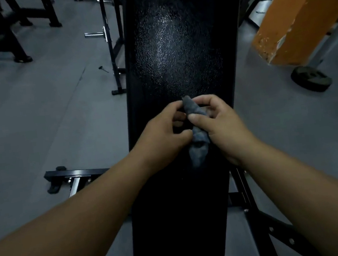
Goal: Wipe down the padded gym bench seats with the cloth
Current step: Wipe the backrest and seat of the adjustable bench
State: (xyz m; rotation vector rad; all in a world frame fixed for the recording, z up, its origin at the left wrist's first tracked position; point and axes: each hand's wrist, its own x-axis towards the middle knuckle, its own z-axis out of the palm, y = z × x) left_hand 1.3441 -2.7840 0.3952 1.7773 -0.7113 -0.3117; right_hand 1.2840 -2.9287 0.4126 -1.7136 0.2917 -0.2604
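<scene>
One grey cloth (199, 139) hung bunched between a person's left hand (163, 139) and right hand (223, 125) over the middle of a black padded bench (174, 42), in the head camera's view. Each hand's grip was closed on the fabric, the right thumb pressed on top. A weight plate (311, 81) lay on the grey floor (34, 112) at right, near an orange pillar (299, 16).

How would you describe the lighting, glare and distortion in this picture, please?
Head view: dim overall, the black bench pad nearly featureless near the camera; head view: speckled glare on the pad beyond the left hand and right hand; head view: wide-angle stretch in the forearms and a leaning orange pillar; head view: the cloth is legible.
</scene>
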